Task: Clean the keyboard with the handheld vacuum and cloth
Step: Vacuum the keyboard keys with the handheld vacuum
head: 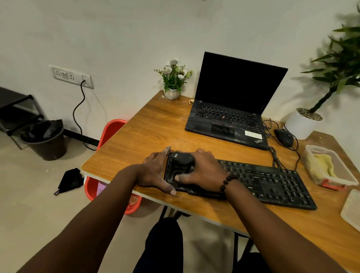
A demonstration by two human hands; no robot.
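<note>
Gripping the small, light-looking vacuum (181, 164) atop the rigid keyboard (268, 180), right hand (204, 168) steered; left hand (156, 172) lay open, steadying its end.

Left end of the black full-size keyboard (278, 182) hidden under both hands. Dark rounded object (181, 160) on it too blurred to identify. Translucent plastic lid (359, 213) and leafy green potted plant (343, 55) cut off at right edge.
</note>
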